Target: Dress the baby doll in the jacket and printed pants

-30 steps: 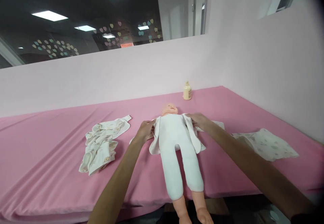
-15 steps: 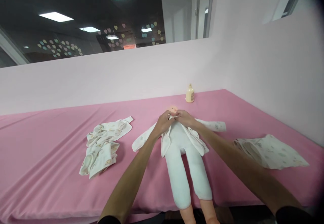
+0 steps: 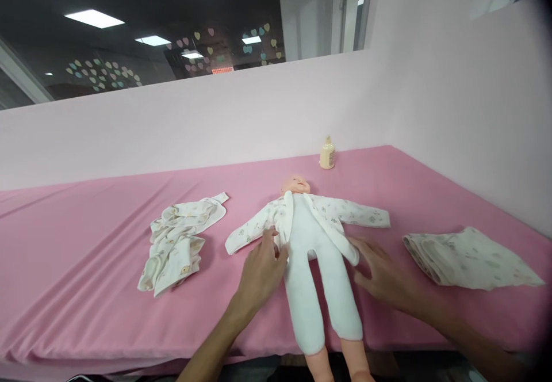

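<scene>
A baby doll (image 3: 308, 226) with a soft white body lies on its back, its legs pointing toward me. It wears a white patterned jacket (image 3: 332, 212), spread open at the front with both sleeves out to the sides. At the jacket's left lower edge is my left hand (image 3: 261, 267), thumb and fingers apart. My right hand (image 3: 382, 270) is beside the right lower corner, its thumb and fingers spread around that corner. I cannot tell how firmly either hand touches the cloth.
A pink sheet (image 3: 107, 238) covers the table. Crumpled white baby clothes (image 3: 176, 249) lie to the left, a folded patterned cloth (image 3: 470, 258) to the right. Near the back wall stands a cream pump bottle (image 3: 327, 155). The table's front edge runs under the doll's legs.
Both hands have let go at the doll's neck and come down toward me, parting to either side of the jacket's lower edges. The neck area is now uncovered.
</scene>
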`<state>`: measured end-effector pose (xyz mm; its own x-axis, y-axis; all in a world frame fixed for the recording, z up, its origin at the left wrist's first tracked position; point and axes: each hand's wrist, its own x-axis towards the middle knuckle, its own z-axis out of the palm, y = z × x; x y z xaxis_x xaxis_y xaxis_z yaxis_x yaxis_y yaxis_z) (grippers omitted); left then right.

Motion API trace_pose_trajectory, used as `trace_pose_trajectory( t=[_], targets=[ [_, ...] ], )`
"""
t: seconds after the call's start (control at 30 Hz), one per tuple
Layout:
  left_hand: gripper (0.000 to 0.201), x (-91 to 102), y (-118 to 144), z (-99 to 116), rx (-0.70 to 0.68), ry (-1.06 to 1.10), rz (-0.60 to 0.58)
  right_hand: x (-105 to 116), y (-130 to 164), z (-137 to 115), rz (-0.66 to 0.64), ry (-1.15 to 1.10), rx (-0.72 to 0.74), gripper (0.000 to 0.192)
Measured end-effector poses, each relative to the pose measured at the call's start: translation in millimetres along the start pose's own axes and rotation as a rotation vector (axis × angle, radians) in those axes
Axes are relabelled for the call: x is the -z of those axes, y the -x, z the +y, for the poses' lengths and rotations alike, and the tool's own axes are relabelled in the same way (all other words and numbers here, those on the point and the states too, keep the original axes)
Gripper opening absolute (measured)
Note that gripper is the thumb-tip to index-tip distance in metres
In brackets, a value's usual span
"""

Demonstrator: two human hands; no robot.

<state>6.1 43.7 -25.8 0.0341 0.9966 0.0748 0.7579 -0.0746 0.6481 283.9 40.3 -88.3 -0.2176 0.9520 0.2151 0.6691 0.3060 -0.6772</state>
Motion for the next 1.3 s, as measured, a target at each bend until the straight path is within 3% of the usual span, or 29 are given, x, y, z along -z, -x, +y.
trace_pose_trajectory(
  t=[0.07, 0.2, 0.33, 0.43, 0.5, 0.57, 0.7, 0.8, 0.9, 1.0, 1.1, 1.3],
  targets=[
    [0.032, -7.9, 6.5, 2.2, -0.055, -0.055, 0.049, -1.5, 11.6, 6.7, 0.016, 0.073, 0.005, 0.064],
    [0.039, -20.4, 4.5, 13.0, -0.182, -0.188, 0.069, -6.7, 3.8, -1.1, 0.039, 0.011, -0.014, 0.025],
    [0.044, -20.9, 2.7, 21.4, -0.365, -0.369, 0.002, -8.5, -7.3, -22.9, 0.137, -0.172, -0.011, 0.025],
    [0.041, -14.1, 5.3, 23.7, -0.475, -0.375, -0.08, -1.0, -7.4, -40.3, 0.108, -0.1, 0.114, 0.023],
    [0.033, -7.2, 2.8, 23.6, -0.426, -0.215, -0.123, 9.5, -9.5, -50.5, 0.017, -0.032, 0.225, 0.015],
    [0.034, -0.2, -9.4, 22.2, -0.271, -0.011, -0.073, 21.0, -19.6, -58.0, -0.019, -0.021, 0.255, 0.016],
    [0.048, 4.4, -65.7, 17.5, -0.027, 0.132, 0.132, 28.2, -72.7, -62.1, 0.189, -0.069, 0.015, 0.035],
    [0.039, -1.9, -111.2, 17.2, 0.058, 0.054, 0.122, 13.6, -124.8, -59.7, 0.144, -0.014, -0.116, 0.037],
    [0.026, -11.1, -136.4, 20.9, 0.042, -0.028, 0.159, -3.8, -162.5, -59.7, 0.066, 0.049, -0.113, 0.021],
    [0.01, -19.8, -144.5, 23.3, -0.05, -0.074, 0.241, -11.0, -181.0, -62.6, 0.062, 0.044, -0.055, 0.013],
    [0.013, -26.2, -149.1, 19.8, -0.129, -0.133, 0.341, -8.5, -189.5, -65.3, 0.1, 0.03, -0.032, 0.016],
    [0.019, -26.8, -160.8, 8.8, -0.107, -0.164, 0.303, 2.9, -194.3, -66.6, 0.154, 0.051, -0.076, 0.021]
  ],
)
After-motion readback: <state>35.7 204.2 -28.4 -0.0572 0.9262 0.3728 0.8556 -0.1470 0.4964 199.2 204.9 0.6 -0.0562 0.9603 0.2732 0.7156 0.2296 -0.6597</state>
